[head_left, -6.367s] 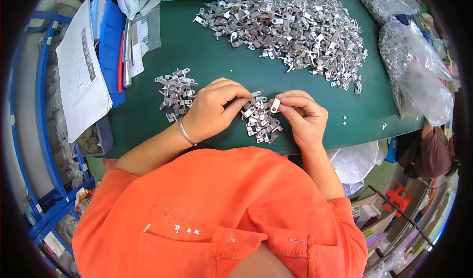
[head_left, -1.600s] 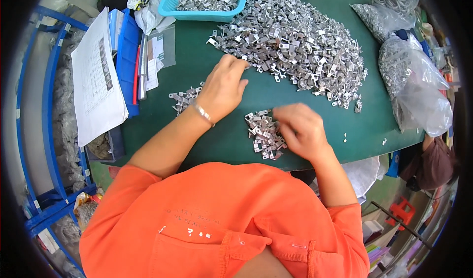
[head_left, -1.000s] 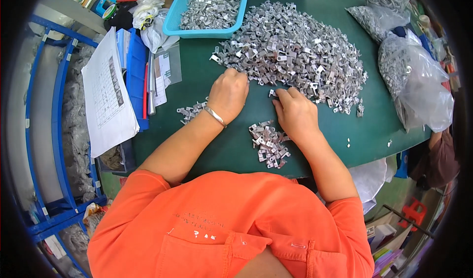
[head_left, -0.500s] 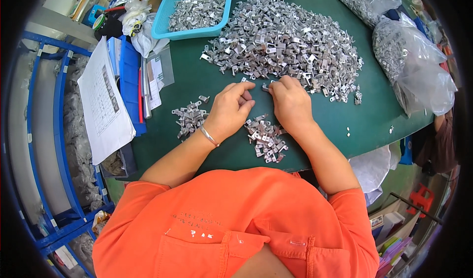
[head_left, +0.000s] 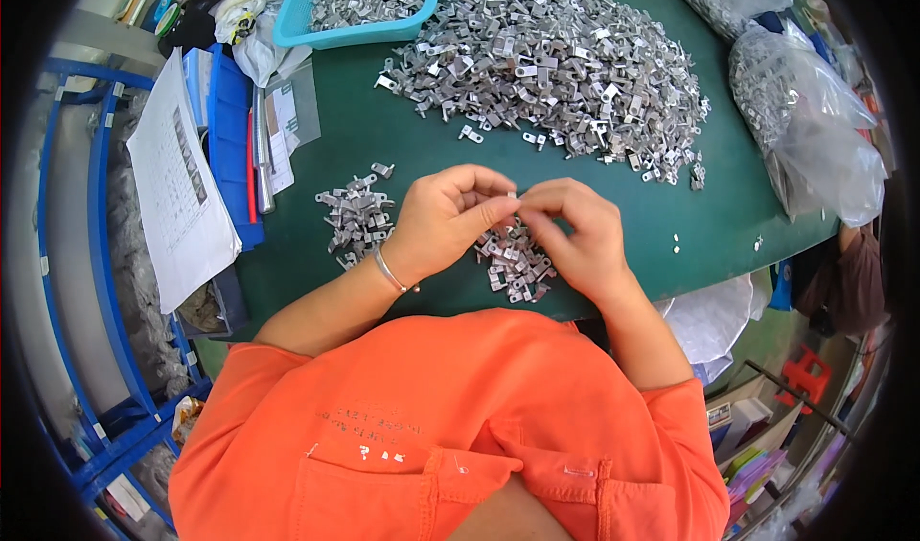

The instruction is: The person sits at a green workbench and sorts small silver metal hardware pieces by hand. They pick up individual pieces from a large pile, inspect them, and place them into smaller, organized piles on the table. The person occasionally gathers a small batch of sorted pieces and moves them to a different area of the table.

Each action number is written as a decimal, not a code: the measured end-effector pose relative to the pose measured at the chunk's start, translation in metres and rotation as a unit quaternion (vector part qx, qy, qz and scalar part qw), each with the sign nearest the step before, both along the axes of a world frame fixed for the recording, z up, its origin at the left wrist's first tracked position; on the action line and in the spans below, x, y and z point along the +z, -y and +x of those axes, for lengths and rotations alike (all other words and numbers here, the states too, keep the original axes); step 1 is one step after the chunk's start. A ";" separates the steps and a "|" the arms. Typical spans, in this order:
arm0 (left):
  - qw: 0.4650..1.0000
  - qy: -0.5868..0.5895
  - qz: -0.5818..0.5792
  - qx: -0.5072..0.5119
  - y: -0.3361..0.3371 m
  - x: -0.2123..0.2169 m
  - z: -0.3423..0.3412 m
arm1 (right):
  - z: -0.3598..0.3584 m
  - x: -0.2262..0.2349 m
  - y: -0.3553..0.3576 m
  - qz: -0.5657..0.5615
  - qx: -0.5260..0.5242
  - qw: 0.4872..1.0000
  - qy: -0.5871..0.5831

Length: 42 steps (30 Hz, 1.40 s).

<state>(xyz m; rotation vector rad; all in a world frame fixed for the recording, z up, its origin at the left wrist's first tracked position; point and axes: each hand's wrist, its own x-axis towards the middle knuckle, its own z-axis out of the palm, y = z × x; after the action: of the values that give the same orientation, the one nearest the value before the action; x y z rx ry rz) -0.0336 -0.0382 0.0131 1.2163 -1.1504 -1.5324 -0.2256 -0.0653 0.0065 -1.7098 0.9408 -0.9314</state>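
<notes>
- Nearest, on the body side of the hands: an orange cloth shirt (head_left: 450,397) with stitched pockets.
- Just on the near side of the meeting fingertips: a small pile of silver metal brackets with round holes (head_left: 517,273), on a smooth dark green surface (head_left: 661,220).
- The left hand (head_left: 436,225), with a silver metal bangle (head_left: 391,271) at its wrist, and the right hand (head_left: 583,239) are together, fingertips pinched on a small silver metal piece (head_left: 512,196), mostly hidden by the fingers.
- Left of the left hand: another small pile of silver brackets (head_left: 355,217).
- Just beyond the hands: a few loose silver brackets (head_left: 471,134), apart from the piles.
- Farther out, ahead of both hands: a large heap of silver metal brackets (head_left: 565,71).
- Beyond the left hand: a light blue plastic basket (head_left: 364,33) holding similar silver parts.
- Far right of the right hand: clear plastic bags (head_left: 824,138) with metal parts.
</notes>
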 end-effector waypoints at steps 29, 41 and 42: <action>0.805 0.513 -0.293 0.055 0.047 -0.022 0.013 | -0.030 0.002 0.003 0.449 0.032 0.837 0.311; 0.981 0.160 0.101 0.044 0.031 -0.010 0.017 | -0.012 -0.003 0.003 0.251 -0.089 0.956 0.123; 0.971 0.230 0.016 0.058 0.030 -0.010 0.017 | -0.011 -0.004 0.003 0.256 -0.096 0.955 0.117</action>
<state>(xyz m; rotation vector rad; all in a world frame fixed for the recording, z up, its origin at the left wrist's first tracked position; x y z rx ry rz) -0.0163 -0.0678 0.0028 1.6892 -1.3198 -1.2163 -0.2362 -0.0687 0.0024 -1.0620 1.0876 -0.8948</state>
